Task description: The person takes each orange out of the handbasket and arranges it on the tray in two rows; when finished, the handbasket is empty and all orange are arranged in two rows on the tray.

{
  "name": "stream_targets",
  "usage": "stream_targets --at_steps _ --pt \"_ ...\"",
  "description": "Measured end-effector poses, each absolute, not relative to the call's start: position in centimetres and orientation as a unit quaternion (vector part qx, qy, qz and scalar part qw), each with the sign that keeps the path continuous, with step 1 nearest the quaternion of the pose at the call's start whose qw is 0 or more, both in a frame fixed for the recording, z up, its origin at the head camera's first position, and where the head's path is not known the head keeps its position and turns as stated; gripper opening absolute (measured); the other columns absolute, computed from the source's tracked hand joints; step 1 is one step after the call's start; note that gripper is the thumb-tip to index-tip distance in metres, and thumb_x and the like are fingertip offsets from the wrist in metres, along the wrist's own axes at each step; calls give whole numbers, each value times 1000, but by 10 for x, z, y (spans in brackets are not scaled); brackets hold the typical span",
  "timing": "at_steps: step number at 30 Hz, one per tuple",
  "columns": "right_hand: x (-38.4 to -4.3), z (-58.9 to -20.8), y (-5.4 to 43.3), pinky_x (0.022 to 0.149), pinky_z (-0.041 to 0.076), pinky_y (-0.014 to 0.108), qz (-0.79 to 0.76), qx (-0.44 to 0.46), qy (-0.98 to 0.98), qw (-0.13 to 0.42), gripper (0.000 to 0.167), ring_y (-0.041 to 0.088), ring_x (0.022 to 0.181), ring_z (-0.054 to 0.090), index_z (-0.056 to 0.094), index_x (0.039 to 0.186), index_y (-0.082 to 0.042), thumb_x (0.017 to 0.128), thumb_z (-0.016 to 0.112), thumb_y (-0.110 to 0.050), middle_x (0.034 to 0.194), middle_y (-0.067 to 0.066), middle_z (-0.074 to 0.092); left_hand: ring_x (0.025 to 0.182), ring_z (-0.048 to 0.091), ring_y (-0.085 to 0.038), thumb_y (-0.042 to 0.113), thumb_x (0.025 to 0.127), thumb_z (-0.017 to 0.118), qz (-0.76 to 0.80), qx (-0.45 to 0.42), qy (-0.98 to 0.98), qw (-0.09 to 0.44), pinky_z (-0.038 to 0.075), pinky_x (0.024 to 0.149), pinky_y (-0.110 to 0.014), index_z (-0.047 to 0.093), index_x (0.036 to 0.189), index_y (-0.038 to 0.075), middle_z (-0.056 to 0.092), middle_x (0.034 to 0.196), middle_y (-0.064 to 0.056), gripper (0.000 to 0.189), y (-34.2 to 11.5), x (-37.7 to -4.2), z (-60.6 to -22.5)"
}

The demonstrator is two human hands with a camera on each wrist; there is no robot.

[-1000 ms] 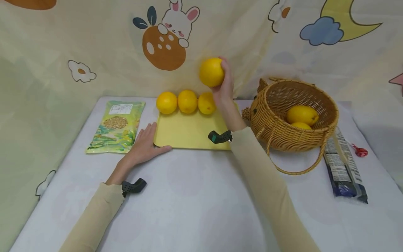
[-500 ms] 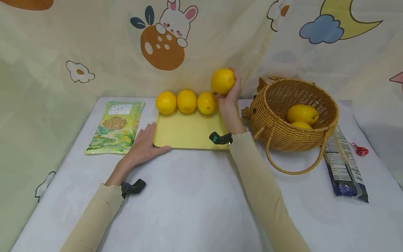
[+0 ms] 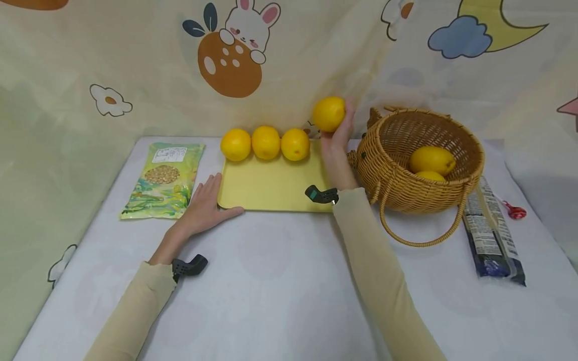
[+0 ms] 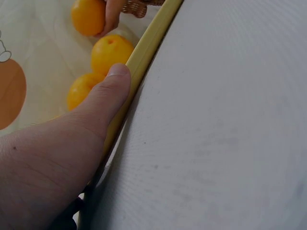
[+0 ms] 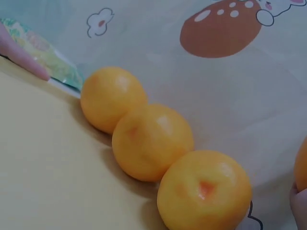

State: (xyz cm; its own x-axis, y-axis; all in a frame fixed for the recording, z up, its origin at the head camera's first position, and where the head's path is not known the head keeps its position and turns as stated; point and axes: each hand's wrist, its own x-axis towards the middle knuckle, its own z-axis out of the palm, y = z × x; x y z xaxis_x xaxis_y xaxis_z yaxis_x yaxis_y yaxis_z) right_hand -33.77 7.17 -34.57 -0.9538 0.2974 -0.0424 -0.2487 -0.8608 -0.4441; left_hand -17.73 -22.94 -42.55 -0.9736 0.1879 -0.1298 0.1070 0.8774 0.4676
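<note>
My right hand (image 3: 338, 145) grips a yellow-orange orange (image 3: 328, 114) from its right side, raised over the back right corner of the yellow tray (image 3: 271, 186). In the right wrist view only a sliver of that orange (image 5: 302, 165) shows at the right edge. Three oranges stand in a row along the tray's back edge: left (image 3: 236, 145), middle (image 3: 266, 143) and right (image 3: 295, 144). My left hand (image 3: 203, 208) lies with fingers straight at the tray's left side. Its thumb stretches along the front edge; the left wrist view shows the thumb (image 4: 108, 98) at the tray's rim.
Right of the tray stands a wicker basket (image 3: 397, 193) holding two yellow fruits (image 3: 432, 160), its handle lowered toward the front. Beside it lie a dark-bottomed packet (image 3: 492, 240) and a small red-wrapped item (image 3: 515, 210). A green-yellow food bag (image 3: 162, 183) lies left. A printed cloth hangs behind.
My right hand has carried the orange to the right and slightly lower, away from the row and toward the basket. The left hand keeps its place by the tray.
</note>
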Motion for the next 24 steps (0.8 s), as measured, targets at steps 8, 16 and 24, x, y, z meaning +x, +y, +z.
stream_targets --at_steps 8,16,24 --pt "-331 -343 74 71 53 28 953 -48 -258 151 16 16 80 60 64 92 -11 95 57 -26 90 4 61 153 -5 -31 73 80 57 240 76 964 83 -4 124 -51 -9 155 7 -5 164 -14 120 -229 -178 -427" --pt "-327 -355 77 71 50 25 893 -31 -409 186 17 13 87 57 62 105 -16 89 62 -22 103 1 59 153 -5 -31 73 80 57 240 77 964 87 -5 124 -51 -10 155 7 -5 164 -14 120 -230 -178 -427" --pt "-328 -362 83 75 50 26 846 -19 -497 190 23 13 92 56 62 110 -15 87 64 -20 108 -1 57 153 -5 -32 74 80 57 242 78 963 86 -5 124 -51 -10 155 7 -5 164 -14 120 -231 -178 -427"
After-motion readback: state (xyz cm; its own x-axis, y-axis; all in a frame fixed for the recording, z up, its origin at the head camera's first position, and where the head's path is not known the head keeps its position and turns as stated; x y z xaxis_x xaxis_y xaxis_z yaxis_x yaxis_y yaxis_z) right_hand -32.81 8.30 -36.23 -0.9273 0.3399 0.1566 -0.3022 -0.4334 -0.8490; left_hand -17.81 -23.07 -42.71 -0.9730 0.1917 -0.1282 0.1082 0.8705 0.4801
